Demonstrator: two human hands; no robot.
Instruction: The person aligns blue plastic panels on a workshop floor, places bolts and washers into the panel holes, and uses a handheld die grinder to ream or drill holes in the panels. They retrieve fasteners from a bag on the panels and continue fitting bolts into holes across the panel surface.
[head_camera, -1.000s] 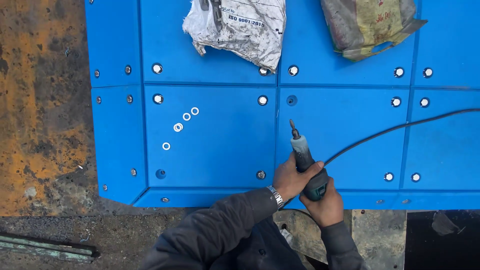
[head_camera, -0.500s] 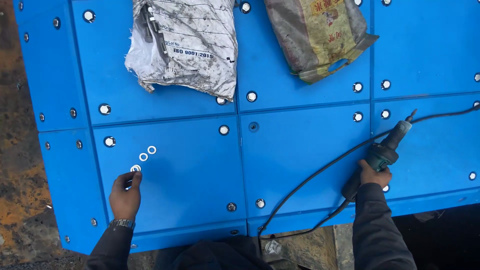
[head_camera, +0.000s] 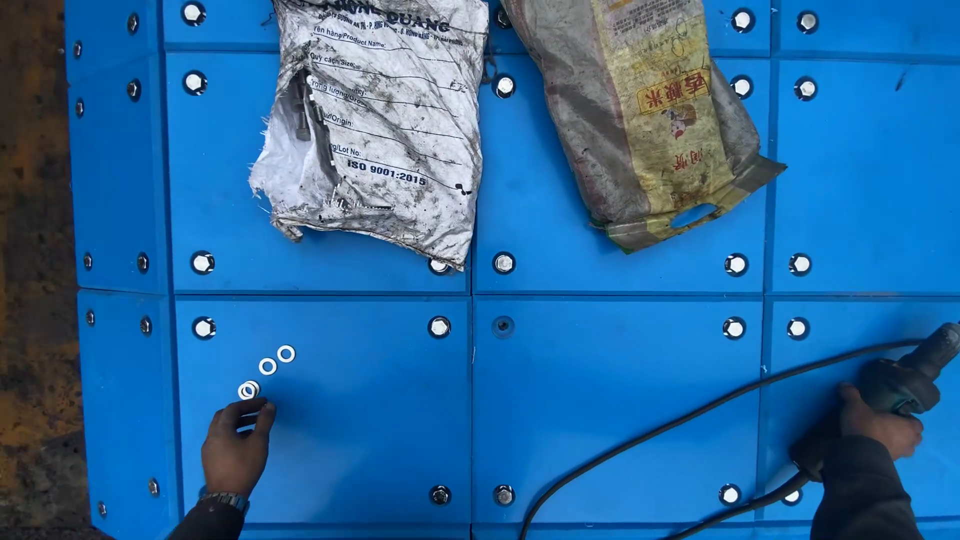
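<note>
Reaching low on the left, your left hand (head_camera: 236, 455) lies palm-down on the big blue bolted panel surface (head_camera: 600, 400), fingertips (head_camera: 262, 413) closing on the nearest of the small flat white metal washers (head_camera: 266, 367). Whether one is pinched yet, I cannot tell; the fingers look curled but not clenched.

Washers: a short diagonal row, the lowest pair overlapping just beyond your fingertips, two more lying apart up and to the right.

Your right hand (head_camera: 880, 420) is clenched around the dark grey corded power tool (head_camera: 905, 380), well apart at the far right edge. Its black cable (head_camera: 650, 440) runs slack across the panels toward the bottom of view.

Above: a crumpled white woven sack (head_camera: 380, 120) and a dirty yellowish plastic sack (head_camera: 650, 110), both flat on the panels, well clear of your hands.

Advice, as judgement only:
- Slide one washer off the overlapping pair before lifting; thin flat rings on smooth plastic tend to resist a straight pinch.
- Take a single washer, not both.
- Keep the tool steady and its tip away from the cable while your eyes are left.
- An open bolt hole (head_camera: 503, 326) near the panel joint looks unfilled beside the silver bolt heads (head_camera: 439, 327).
</note>
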